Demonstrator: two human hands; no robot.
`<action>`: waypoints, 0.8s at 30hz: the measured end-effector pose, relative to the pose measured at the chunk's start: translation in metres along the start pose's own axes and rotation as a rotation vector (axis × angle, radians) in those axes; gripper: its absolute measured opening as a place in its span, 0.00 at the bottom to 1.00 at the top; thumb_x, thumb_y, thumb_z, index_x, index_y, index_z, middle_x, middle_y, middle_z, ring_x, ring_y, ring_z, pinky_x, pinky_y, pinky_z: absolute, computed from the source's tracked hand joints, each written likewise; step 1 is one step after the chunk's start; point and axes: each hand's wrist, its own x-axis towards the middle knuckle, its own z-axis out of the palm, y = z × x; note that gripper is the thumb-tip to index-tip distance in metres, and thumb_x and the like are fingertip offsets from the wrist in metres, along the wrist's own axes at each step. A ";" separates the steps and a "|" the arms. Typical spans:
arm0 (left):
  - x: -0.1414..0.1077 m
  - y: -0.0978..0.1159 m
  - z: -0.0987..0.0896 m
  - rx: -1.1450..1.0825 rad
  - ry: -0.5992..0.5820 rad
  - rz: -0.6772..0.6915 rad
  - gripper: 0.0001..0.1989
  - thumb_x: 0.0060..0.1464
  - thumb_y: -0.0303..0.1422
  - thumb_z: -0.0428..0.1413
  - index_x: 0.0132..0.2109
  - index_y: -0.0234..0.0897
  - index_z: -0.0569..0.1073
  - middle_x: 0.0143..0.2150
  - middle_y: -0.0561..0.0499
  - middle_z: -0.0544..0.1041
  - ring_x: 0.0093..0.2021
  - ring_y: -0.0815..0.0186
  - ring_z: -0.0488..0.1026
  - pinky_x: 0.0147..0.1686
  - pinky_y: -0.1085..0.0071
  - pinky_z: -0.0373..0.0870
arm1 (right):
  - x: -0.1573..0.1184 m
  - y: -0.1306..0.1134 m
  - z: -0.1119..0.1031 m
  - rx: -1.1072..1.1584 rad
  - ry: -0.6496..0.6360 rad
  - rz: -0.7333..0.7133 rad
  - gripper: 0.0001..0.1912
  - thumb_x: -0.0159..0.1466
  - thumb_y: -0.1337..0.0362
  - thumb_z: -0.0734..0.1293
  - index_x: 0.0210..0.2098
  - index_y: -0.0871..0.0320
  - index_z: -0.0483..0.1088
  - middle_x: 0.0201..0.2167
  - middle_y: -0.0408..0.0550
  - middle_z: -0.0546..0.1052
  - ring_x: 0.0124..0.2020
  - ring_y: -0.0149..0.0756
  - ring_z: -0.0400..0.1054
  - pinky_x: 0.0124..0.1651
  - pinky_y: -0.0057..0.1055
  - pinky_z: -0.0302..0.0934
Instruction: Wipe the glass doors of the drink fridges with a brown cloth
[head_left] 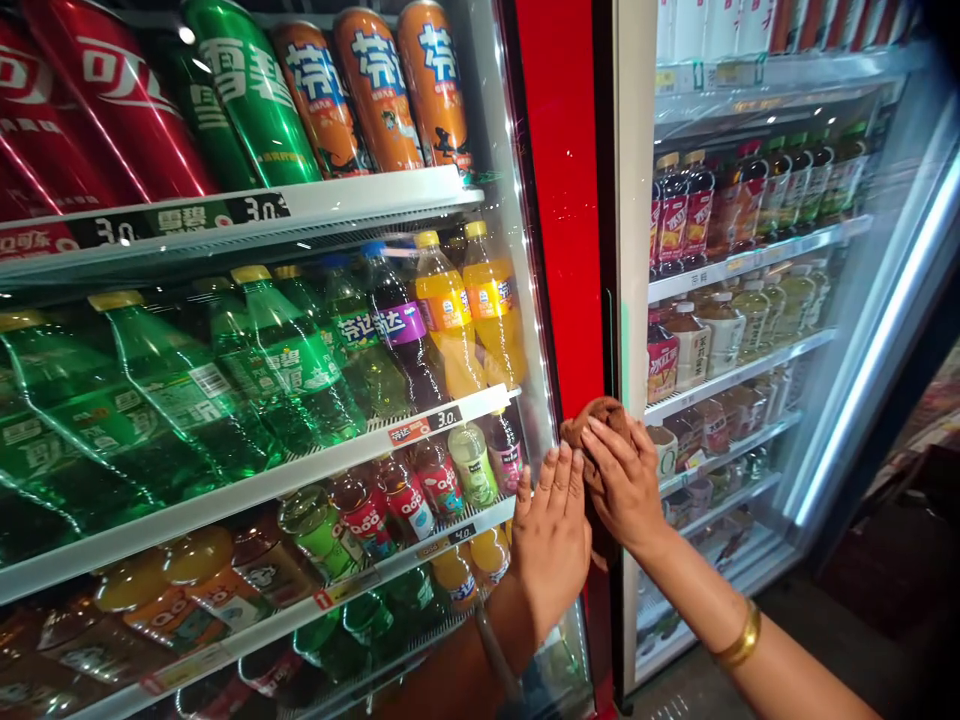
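My right hand [624, 482] is closed on a brown cloth [600, 412], pressing it against the red door frame [564, 250] of a drinks fridge. Part of the cloth hangs below the fingers. My left hand [553, 535] lies flat beside it, fingers stretched upward, on the edge of the glass door and the red frame. Its fingertips are close to the cloth, and whether they touch it I cannot tell. A gold bangle [741, 634] circles my right wrist. Behind the glass, near my left hand, stands a small purple-labelled bottle [506, 455].
Shelves behind the glass hold large cans [247, 90], green bottles [285, 350] and orange soda bottles [491, 290]. White shelf rails [240, 490] carry price tags. To the right, a second fridge [634, 200] with a pale frame holds rows of bottled drinks [697, 205].
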 end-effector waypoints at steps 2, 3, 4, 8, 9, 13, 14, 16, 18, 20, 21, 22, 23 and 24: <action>-0.019 0.005 0.005 -0.026 -0.017 0.018 0.34 0.65 0.35 0.53 0.75 0.32 0.59 0.80 0.49 0.50 0.81 0.58 0.34 0.79 0.54 0.28 | -0.032 -0.006 0.002 -0.005 -0.007 0.052 0.33 0.70 0.69 0.65 0.73 0.49 0.57 0.61 0.53 0.75 0.73 0.51 0.56 0.71 0.62 0.58; -0.023 0.006 0.005 -0.041 -0.023 0.018 0.34 0.64 0.35 0.53 0.75 0.33 0.59 0.80 0.49 0.50 0.81 0.59 0.34 0.79 0.55 0.28 | -0.037 -0.009 0.002 -0.002 -0.012 0.069 0.34 0.70 0.69 0.65 0.73 0.48 0.57 0.61 0.53 0.75 0.73 0.51 0.56 0.71 0.62 0.58; -0.023 0.007 0.004 -0.055 -0.032 0.016 0.35 0.64 0.35 0.53 0.75 0.33 0.58 0.80 0.49 0.49 0.81 0.59 0.34 0.79 0.54 0.28 | -0.035 -0.011 0.002 0.006 -0.013 0.077 0.34 0.70 0.69 0.65 0.73 0.48 0.57 0.61 0.53 0.75 0.73 0.51 0.56 0.71 0.62 0.58; -0.001 0.002 -0.005 -0.068 -0.036 -0.008 0.37 0.63 0.33 0.54 0.76 0.29 0.56 0.80 0.44 0.47 0.81 0.56 0.32 0.78 0.50 0.27 | 0.018 -0.010 -0.002 0.024 0.029 0.034 0.33 0.70 0.68 0.66 0.71 0.47 0.60 0.61 0.51 0.75 0.74 0.50 0.55 0.73 0.60 0.55; 0.004 0.001 -0.006 -0.064 -0.034 -0.010 0.38 0.62 0.33 0.54 0.75 0.28 0.55 0.80 0.44 0.47 0.81 0.56 0.32 0.78 0.50 0.27 | 0.030 -0.008 -0.002 0.017 0.043 0.022 0.32 0.70 0.67 0.67 0.71 0.46 0.60 0.62 0.50 0.75 0.74 0.50 0.54 0.74 0.60 0.54; -0.009 0.005 0.001 -0.057 -0.068 0.006 0.38 0.62 0.33 0.55 0.76 0.28 0.56 0.81 0.45 0.45 0.81 0.56 0.30 0.78 0.51 0.24 | 0.012 -0.007 0.002 -0.017 0.027 0.039 0.33 0.70 0.67 0.66 0.72 0.45 0.58 0.63 0.49 0.74 0.75 0.48 0.52 0.74 0.60 0.54; -0.021 0.008 0.005 -0.059 -0.081 0.010 0.38 0.62 0.34 0.54 0.76 0.29 0.56 0.81 0.46 0.46 0.81 0.56 0.30 0.78 0.51 0.24 | -0.009 -0.008 0.003 -0.020 0.004 0.057 0.34 0.70 0.68 0.67 0.72 0.45 0.57 0.63 0.50 0.74 0.75 0.49 0.52 0.74 0.61 0.55; -0.049 0.015 0.015 -0.068 -0.111 0.033 0.37 0.63 0.35 0.54 0.76 0.31 0.56 0.81 0.47 0.47 0.81 0.57 0.32 0.78 0.50 0.24 | -0.061 -0.015 0.004 -0.028 -0.048 0.104 0.37 0.69 0.69 0.67 0.74 0.46 0.55 0.64 0.51 0.72 0.76 0.51 0.52 0.74 0.63 0.56; -0.076 0.022 0.025 -0.080 -0.147 0.079 0.36 0.63 0.36 0.53 0.75 0.33 0.57 0.81 0.48 0.48 0.81 0.58 0.34 0.78 0.50 0.24 | -0.110 -0.023 0.004 -0.052 -0.114 0.176 0.39 0.70 0.69 0.65 0.75 0.43 0.51 0.69 0.50 0.68 0.77 0.50 0.49 0.75 0.62 0.55; -0.093 0.026 0.031 -0.091 -0.179 0.109 0.36 0.63 0.35 0.53 0.75 0.35 0.58 0.81 0.50 0.49 0.81 0.59 0.35 0.78 0.51 0.25 | -0.139 -0.030 0.003 -0.061 -0.135 0.206 0.39 0.69 0.71 0.64 0.75 0.42 0.51 0.73 0.51 0.63 0.78 0.49 0.47 0.76 0.58 0.56; -0.097 0.028 0.033 -0.095 -0.186 0.107 0.36 0.63 0.35 0.53 0.75 0.35 0.58 0.81 0.51 0.49 0.81 0.60 0.35 0.78 0.52 0.25 | -0.144 -0.032 0.003 -0.062 -0.141 0.212 0.39 0.69 0.72 0.63 0.75 0.42 0.51 0.74 0.51 0.61 0.78 0.49 0.46 0.75 0.57 0.57; -0.098 0.028 0.033 -0.098 -0.186 0.094 0.36 0.62 0.35 0.54 0.75 0.35 0.58 0.81 0.51 0.48 0.81 0.60 0.35 0.78 0.53 0.26 | -0.141 -0.032 0.002 -0.061 -0.144 0.215 0.39 0.69 0.72 0.63 0.75 0.43 0.51 0.74 0.52 0.61 0.78 0.50 0.46 0.75 0.59 0.57; -0.097 0.029 0.032 -0.101 -0.179 0.078 0.36 0.62 0.35 0.54 0.75 0.35 0.58 0.81 0.50 0.48 0.81 0.60 0.35 0.78 0.54 0.26 | -0.133 -0.031 0.002 -0.058 -0.145 0.213 0.39 0.69 0.71 0.64 0.76 0.43 0.50 0.74 0.52 0.61 0.78 0.51 0.46 0.74 0.61 0.57; -0.093 0.029 0.031 -0.101 -0.166 0.061 0.36 0.62 0.35 0.54 0.75 0.34 0.58 0.81 0.49 0.48 0.81 0.60 0.34 0.78 0.54 0.26 | -0.119 -0.029 0.002 -0.053 -0.143 0.208 0.40 0.69 0.70 0.64 0.76 0.44 0.50 0.73 0.53 0.61 0.78 0.53 0.47 0.74 0.64 0.56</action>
